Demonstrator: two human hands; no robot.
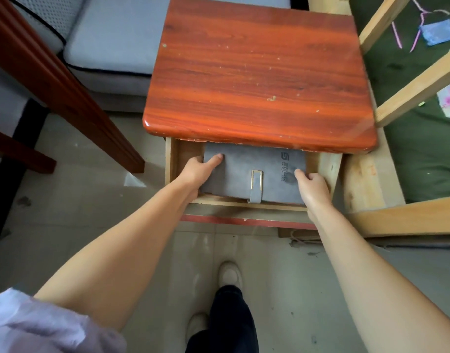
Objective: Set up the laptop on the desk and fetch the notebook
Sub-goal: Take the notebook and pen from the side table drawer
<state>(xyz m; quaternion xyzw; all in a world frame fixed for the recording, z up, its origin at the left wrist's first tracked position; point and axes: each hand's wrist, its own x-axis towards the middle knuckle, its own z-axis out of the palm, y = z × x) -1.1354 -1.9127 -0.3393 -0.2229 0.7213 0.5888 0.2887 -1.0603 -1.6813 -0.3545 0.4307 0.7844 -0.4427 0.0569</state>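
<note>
Counted: one notebook (252, 171), gripped by two hands, left hand (197, 171) and right hand (314, 187), one at either side. One drawer (244, 201) around the grip. One nightstand top (259, 77) above it. Two shoes (229, 275) below.

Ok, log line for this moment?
phase: fetch | grey notebook in open drawer | left hand, right hand gripping its sides

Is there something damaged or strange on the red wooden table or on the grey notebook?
The red table top has small pale chips and specks. The grey notebook shows a dark smudge beside the logo, near the right hand.
</note>
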